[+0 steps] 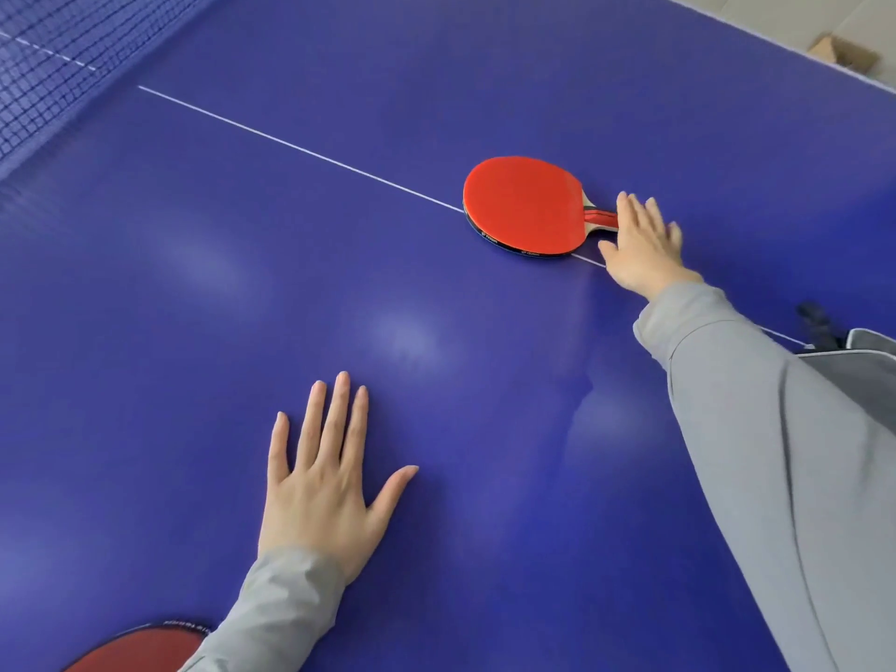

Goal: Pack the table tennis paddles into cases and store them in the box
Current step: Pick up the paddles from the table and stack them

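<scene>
low at the bottom left edge, partly cut off and partly under a grey sleeve (271, 618), a second paddle (145, 647) is lying red face up on the blue table (436, 114), dark trim showing along its rim. just beyond it the left hand (320, 487) is resting palm down on the table surface, fingers straight and spread, thumb angled out to the side, holding nothing.

further out and to the right, the red paddle (526, 206) is lying flat with its red rubber up, its blade sitting across the white centre line (300, 147), and its handle (601, 218) pointing toward the right hand (640, 244). under the red blade a black edge with small lettering is showing; whether that is a second paddle stacked beneath or only the underside rubber cannot be told.

that right hand is reaching in from the right on a long grey-sleeved arm, fingers extended and slightly blurred, lying over the end of the handle. the fingers are looking straight rather than curled, and no closed grip on the handle is showing.

at the right edge, near the elbow, a grey case (872, 341) with a dark strap or loop beside it is peeking into view on the table. the net (72, 65) is stretching across the upper left corner. beyond the far table edge, at the upper right, a cardboard box (843, 53) is sitting on a pale floor, well apart from both paddles.
</scene>
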`<state>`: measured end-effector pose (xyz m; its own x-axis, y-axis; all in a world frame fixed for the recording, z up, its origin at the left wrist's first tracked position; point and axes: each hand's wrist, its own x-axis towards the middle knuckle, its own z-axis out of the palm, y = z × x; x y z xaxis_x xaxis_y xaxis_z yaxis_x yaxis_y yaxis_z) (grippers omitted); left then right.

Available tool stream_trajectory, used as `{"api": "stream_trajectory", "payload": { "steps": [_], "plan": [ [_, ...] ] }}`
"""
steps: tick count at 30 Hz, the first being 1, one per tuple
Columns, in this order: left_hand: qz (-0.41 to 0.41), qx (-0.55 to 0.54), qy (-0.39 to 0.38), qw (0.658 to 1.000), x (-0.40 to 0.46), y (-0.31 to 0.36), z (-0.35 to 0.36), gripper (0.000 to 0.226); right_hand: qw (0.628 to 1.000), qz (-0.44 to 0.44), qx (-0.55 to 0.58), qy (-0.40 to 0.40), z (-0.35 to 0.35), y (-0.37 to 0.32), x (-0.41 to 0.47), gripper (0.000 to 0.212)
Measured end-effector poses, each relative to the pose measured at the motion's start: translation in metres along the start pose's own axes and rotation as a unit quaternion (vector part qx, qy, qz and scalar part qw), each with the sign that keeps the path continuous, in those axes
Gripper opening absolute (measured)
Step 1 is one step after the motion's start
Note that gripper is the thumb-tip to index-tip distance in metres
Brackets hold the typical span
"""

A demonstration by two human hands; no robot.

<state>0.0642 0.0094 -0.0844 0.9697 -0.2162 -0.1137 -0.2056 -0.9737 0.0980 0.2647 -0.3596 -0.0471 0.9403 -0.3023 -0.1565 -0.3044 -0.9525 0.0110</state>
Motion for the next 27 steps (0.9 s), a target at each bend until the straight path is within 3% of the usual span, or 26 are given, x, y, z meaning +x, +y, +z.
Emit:
{"api": "stream_trajectory", "payload": {
  "steps": [2, 7, 10, 17, 22, 27],
  "plan": [
    [-0.001, -0.002, 0.002, 1.0, 0.0, 0.0, 0.0, 0.082, 1.0, -0.009, -0.011, -0.003, 0.001, 0.004, 0.005, 0.062],
    [-0.006, 0.002, 0.004, 1.0, 0.0, 0.002, 0.0, 0.082, 0.991, -0.059, -0.065, 0.098, 0.003, 0.01, -0.002, 0.036],
    [-0.008, 0.0, 0.006, 1.0, 0.0, 0.003, -0.001, 0.081, 0.988, -0.077, -0.054, 0.123, 0.005, 0.016, -0.018, 0.033],
    [-0.017, 0.003, 0.006, 1.0, -0.003, 0.003, -0.002, 0.084, 0.984, -0.064, 0.135, 0.096, 0.006, 0.017, -0.072, 0.036],
    [-0.025, 0.003, 0.012, 1.0, -0.003, 0.001, 0.002, 0.085, 0.963, -0.01, 0.221, 0.153, 0.011, -0.004, -0.124, 0.031],
    [-0.013, 0.002, 0.025, 1.0, -0.004, -0.001, 0.004, 0.085, 0.918, 0.07, 0.333, 0.203, 0.026, -0.034, -0.21, 0.027]
  ]
}}
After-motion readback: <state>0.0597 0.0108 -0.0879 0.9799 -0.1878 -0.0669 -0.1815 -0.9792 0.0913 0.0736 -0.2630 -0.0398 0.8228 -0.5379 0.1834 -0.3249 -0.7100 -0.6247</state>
